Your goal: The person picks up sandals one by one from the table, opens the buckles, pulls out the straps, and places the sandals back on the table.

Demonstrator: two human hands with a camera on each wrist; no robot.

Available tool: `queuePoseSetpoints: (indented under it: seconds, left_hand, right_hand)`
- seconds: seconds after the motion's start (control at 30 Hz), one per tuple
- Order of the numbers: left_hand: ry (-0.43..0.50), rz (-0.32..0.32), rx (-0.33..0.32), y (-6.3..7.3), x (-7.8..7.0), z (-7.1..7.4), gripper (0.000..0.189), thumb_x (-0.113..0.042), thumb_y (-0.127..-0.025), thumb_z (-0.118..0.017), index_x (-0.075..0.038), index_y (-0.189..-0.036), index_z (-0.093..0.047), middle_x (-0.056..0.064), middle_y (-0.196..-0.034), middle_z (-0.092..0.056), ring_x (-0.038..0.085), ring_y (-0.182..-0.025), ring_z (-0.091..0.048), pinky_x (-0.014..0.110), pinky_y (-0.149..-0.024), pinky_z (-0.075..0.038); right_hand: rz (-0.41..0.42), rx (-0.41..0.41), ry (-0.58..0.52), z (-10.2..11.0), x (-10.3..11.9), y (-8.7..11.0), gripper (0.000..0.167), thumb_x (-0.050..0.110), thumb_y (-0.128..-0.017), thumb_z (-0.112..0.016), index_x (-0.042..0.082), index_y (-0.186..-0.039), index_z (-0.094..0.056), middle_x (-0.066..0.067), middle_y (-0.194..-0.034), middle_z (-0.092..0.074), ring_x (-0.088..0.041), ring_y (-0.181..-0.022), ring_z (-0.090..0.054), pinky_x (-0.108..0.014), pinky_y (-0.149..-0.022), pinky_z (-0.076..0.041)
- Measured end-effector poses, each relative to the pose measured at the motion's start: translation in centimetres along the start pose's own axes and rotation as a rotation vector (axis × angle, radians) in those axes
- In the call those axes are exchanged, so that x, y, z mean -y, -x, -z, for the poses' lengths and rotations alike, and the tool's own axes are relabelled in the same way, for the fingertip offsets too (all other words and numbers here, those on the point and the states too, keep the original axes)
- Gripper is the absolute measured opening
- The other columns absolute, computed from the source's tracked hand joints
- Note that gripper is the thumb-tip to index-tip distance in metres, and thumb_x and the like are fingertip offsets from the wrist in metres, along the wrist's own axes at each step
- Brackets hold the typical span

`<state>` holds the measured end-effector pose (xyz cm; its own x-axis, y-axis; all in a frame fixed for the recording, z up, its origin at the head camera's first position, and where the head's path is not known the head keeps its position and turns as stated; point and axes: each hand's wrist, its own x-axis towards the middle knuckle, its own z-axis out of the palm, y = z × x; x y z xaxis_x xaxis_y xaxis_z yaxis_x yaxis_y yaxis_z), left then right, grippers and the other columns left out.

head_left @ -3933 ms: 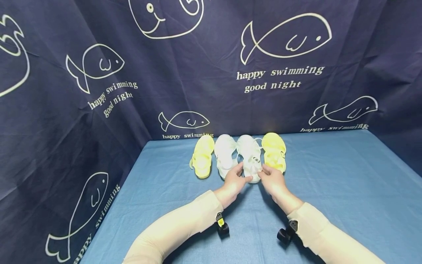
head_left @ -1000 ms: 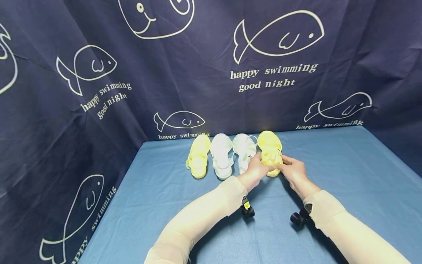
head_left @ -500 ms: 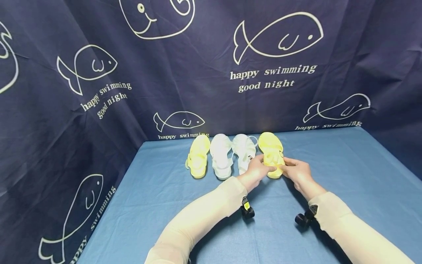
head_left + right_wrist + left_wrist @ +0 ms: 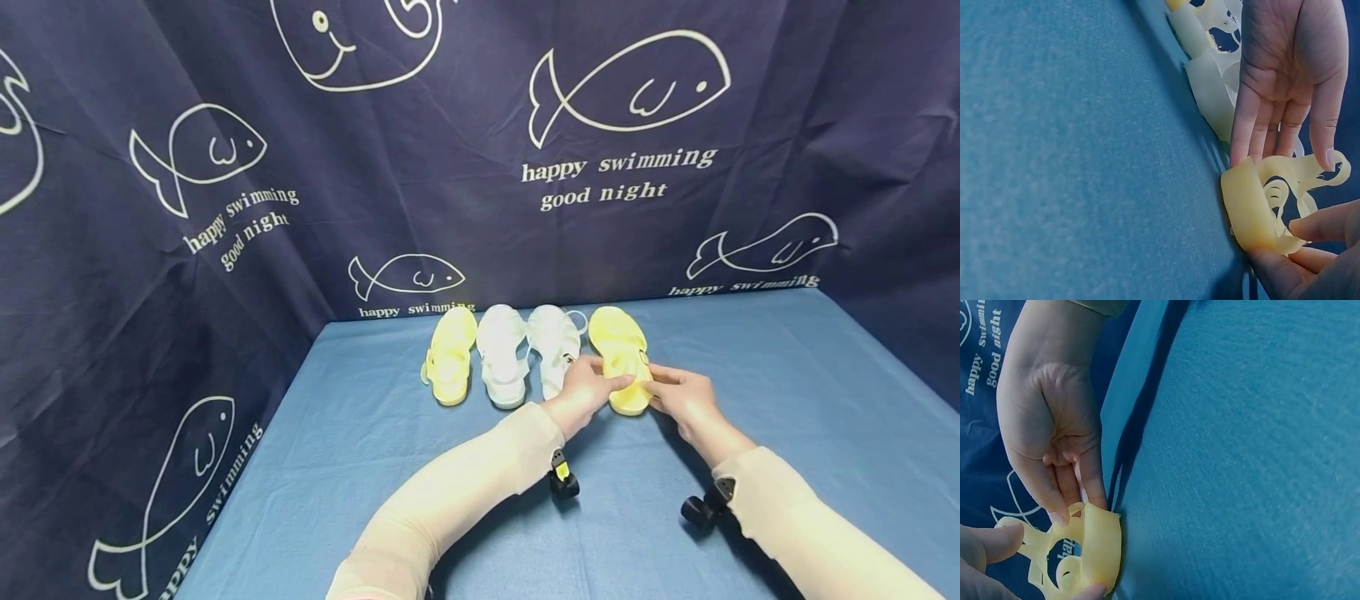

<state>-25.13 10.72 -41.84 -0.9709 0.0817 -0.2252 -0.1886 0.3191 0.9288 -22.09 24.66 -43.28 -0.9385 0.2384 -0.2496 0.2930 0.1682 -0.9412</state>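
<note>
At the right end of a row of shoes, a yellow sandal points its toe to the back curtain. My left hand holds its heel end from the left, thumb on the strap. From the right, my right hand grips the same heel end between thumb and fingers. In the left wrist view, the yellow heel shows between both hands. Left of it stand two whitish sandals, the nearer one partly covered by my left hand. Another yellow sandal sits at the row's left end.
The shoes line the back part of a table with a blue cloth. A dark blue curtain with fish prints hangs behind and along the left side.
Both hands have gone from the inner whitish sandal to the right yellow one. Over the last second, that yellow sandal has shifted slightly toward me and to the right.
</note>
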Motion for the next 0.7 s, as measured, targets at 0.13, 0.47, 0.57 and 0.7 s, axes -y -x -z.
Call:
queuePoseSetpoints:
  seconds: [0.13, 0.47, 0.57, 0.7]
  left_hand:
    - [-0.022, 0.015, -0.002, 0.3, 0.1, 0.1, 0.05, -0.022, -0.079, -0.081, -0.004, -0.121, -0.059, 0.008, -0.119, -0.061, 0.02, -0.108, -0.057, 0.038, -0.094, -0.05]
    - [-0.001, 0.007, 0.04, 1.9, 0.9, 0.5, 0.048, -0.014, -0.079, -0.081, -0.003, -0.12, -0.059, 0.009, -0.114, -0.062, 0.021, -0.104, -0.061, 0.038, -0.09, -0.053]
    - [0.015, -0.014, 0.062, 2.5, 1.2, 0.7, 0.046, -0.005, -0.077, -0.08, -0.003, -0.117, -0.058, 0.008, -0.111, -0.063, 0.023, -0.102, -0.064, 0.036, -0.086, -0.056]
    - [0.022, -0.052, 0.074, 3.0, 1.8, 0.8, 0.043, 0.003, -0.076, -0.079, -0.004, -0.113, -0.057, 0.006, -0.11, -0.062, 0.022, -0.099, -0.065, 0.033, -0.079, -0.057]
  right_hand:
    - [0.0, 0.015, 0.011, 0.1, -0.1, 0.6, 0.054, 0.009, -0.094, -0.06, 0.0, -0.143, -0.041, -0.026, -0.146, -0.041, 0.008, -0.083, -0.057, -0.018, -0.08, -0.056]
    - [-0.016, 0.063, 0.027, 0.5, -0.7, 2.1, 0.055, 0.014, -0.096, -0.06, 0.0, -0.145, -0.039, -0.026, -0.148, -0.038, 0.005, -0.091, -0.06, -0.023, -0.085, -0.056]
    - [-0.007, 0.086, 0.025, 0.7, -0.9, 2.7, 0.057, 0.015, -0.095, -0.061, -0.001, -0.145, -0.039, -0.026, -0.148, -0.037, 0.008, -0.088, -0.06, -0.023, -0.086, -0.056]
    - [-0.007, 0.101, 0.022, 0.9, -1.1, 3.3, 0.058, 0.017, -0.095, -0.062, -0.001, -0.145, -0.038, -0.027, -0.149, -0.036, 0.011, -0.085, -0.059, -0.024, -0.086, -0.056]
